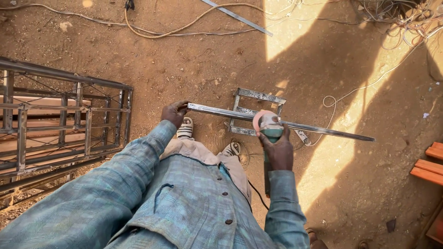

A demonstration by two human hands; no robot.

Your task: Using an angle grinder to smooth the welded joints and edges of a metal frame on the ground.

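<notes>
A long, thin metal bar [323, 130] lies across a small rectangular metal frame [258, 96] on the dirt ground. My left hand [174, 112] grips the bar's left end. My right hand [278, 150] holds an angle grinder [269, 125] with a teal body; its pinkish disc sits on the bar near the middle. The grinder's black cable [256, 194] runs down past my leg. My sandalled feet [185, 128] stand just below the bar.
A large welded metal grid frame [64, 120] stands at the left. Cables and a rope [184, 28] trail across the ground at the top, beside a flat metal strip [237, 17]. Orange painted pieces [429, 167] are at the right edge. Another person's foot [314, 236] shows at the bottom.
</notes>
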